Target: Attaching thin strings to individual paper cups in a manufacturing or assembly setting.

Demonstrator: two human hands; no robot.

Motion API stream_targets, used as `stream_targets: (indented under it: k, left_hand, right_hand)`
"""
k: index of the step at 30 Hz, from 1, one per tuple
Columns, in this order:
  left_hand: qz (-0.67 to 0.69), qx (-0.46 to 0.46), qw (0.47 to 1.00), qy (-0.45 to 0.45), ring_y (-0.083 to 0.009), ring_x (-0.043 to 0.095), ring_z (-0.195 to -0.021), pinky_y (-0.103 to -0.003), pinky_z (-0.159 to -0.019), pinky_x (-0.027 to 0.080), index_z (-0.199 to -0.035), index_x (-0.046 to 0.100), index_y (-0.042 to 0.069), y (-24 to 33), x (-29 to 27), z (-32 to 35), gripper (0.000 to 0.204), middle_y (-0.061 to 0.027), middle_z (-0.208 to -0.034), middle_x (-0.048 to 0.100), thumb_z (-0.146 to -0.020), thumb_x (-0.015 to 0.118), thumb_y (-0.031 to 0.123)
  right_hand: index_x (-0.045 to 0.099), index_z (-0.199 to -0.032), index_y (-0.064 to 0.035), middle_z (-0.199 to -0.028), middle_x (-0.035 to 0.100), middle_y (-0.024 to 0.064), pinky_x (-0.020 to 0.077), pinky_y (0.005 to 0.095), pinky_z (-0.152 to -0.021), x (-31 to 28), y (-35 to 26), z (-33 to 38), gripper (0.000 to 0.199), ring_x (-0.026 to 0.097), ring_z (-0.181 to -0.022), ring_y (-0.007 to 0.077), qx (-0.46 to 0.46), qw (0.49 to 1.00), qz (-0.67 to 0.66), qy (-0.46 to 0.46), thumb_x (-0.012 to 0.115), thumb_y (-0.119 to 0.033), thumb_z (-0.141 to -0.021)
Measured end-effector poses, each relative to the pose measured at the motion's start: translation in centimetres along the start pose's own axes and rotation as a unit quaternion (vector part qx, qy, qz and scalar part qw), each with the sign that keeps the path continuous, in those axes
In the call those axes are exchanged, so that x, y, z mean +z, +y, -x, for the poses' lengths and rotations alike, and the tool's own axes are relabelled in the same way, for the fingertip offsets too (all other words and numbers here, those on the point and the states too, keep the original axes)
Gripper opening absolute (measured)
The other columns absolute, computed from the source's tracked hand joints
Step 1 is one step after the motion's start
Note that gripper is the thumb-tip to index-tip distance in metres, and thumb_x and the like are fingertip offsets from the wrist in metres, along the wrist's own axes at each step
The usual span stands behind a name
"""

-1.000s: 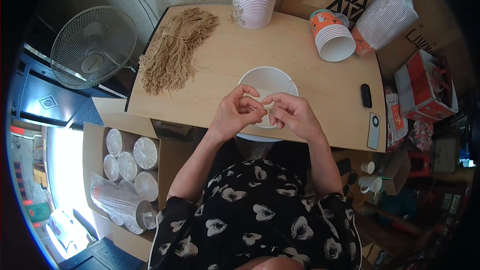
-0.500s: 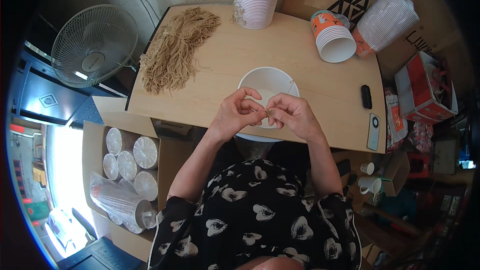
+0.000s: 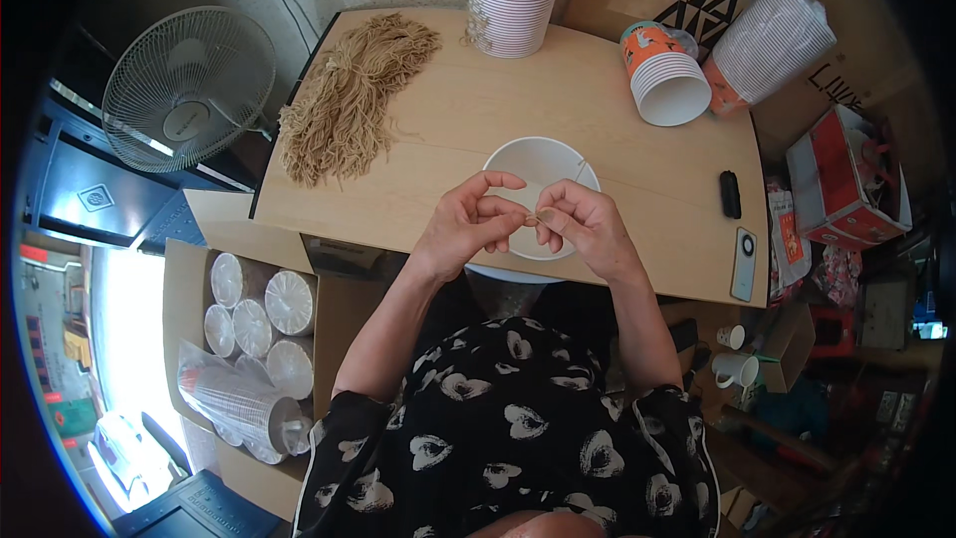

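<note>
A white paper bucket (image 3: 528, 157) stands near the table's front edge, its open top toward me. Over its near side, my left hand (image 3: 460, 227) and my right hand (image 3: 590, 229) meet fingertip to fingertip. Both are closed in a pinch on a thin tan cord (image 3: 535, 220), of which only a tiny bit shows between the fingers. A short piece of similar cord (image 3: 582, 166) sticks up at the bucket's right rim; whether the two join is hidden. My left index finger arches above the pinch.
A heap of tan cords (image 3: 349, 100) lies at the table's left. Behind stands a tall bucket stack (image 3: 513, 10), cords hanging down its side. More buckets (image 3: 673, 90), a phone (image 3: 744, 264) and a black object (image 3: 730, 194) are right. A fan (image 3: 187, 90) and carton (image 3: 317, 339) flank the left.
The bucket has shifted slightly to the right. My hands stay over it, pinching together, with small finger movements; the cord piece at the rim appears shorter.
</note>
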State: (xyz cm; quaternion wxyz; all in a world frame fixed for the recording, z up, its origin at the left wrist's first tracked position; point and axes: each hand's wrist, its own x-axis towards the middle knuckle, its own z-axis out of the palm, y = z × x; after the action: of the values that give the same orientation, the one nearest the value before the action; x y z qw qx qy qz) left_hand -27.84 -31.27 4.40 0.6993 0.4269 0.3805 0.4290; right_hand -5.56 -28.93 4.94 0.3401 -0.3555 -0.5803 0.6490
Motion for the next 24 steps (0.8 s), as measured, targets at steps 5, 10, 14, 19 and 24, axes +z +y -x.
stream_targets:
  k: [5,10,14,19,24]
  left_hand:
    - [0.006,-0.017,1.0,0.005,-0.0026,0.057,-0.06,-0.017,-0.053,0.041,-0.137,0.051,0.005,0.1,-0.2,0.0,0.047,-0.0064,-0.099,0.076,-0.094,0.067,0.001]
    - [0.012,-0.014,1.0,0.005,-0.0015,0.056,-0.058,-0.015,-0.051,0.042,-0.141,0.049,0.004,0.7,0.3,0.1,0.048,-0.0069,-0.102,0.076,-0.095,0.064,-0.001]
    - [-0.004,0.0,1.0,0.004,-0.0006,0.056,-0.058,-0.015,-0.051,0.043,-0.14,0.051,0.003,0.4,0.0,0.1,0.045,-0.0065,-0.103,0.076,-0.096,0.061,-0.002]
    - [-0.037,0.027,0.999,0.011,-0.0009,0.054,-0.06,-0.018,-0.054,0.045,-0.131,0.063,0.001,0.5,-0.1,0.5,0.037,-0.0041,-0.098,0.076,-0.094,0.063,-0.001]
    - [-0.298,0.132,0.945,0.017,-0.0037,0.049,-0.057,-0.023,-0.05,0.039,-0.1,0.079,0.007,1.5,1.6,0.2,0.011,-0.0009,-0.084,0.074,-0.089,0.077,0.009]
  right_hand:
    - [0.061,-0.1,-0.0006,-0.079,0.064,0.0029,0.0482,0.0211,-0.062,-0.1,0.2,-0.2,0.01,0.058,-0.068,0.0072,-0.001,1.0,0.001,0.007,0.059,-0.009,-0.103]
    - [0.061,-0.1,-0.0009,-0.079,0.064,0.0029,0.0468,0.0213,-0.061,-0.2,0.5,-0.3,0.011,0.057,-0.067,0.007,-0.006,1.0,-0.012,0.022,0.06,-0.011,-0.103]
    - [0.061,-0.102,-0.0002,-0.078,0.062,0.0021,0.0465,0.0214,-0.062,-0.4,0.1,0.0,0.008,0.056,-0.068,0.0067,-0.019,0.998,-0.006,0.065,0.06,-0.009,-0.102]
    - [0.064,-0.111,0.0015,-0.078,0.061,-0.0011,0.0461,0.021,-0.064,-0.9,-1.0,1.4,0.018,0.055,-0.07,0.0043,-0.033,0.981,0.182,0.052,0.068,-0.001,-0.094]
    - [0.067,-0.096,0.0014,-0.08,0.063,-0.0006,0.0442,0.023,-0.061,-1.2,-1.9,2.2,0.007,0.053,-0.068,0.0058,-0.055,0.969,0.228,0.075,0.071,-0.004,-0.093]
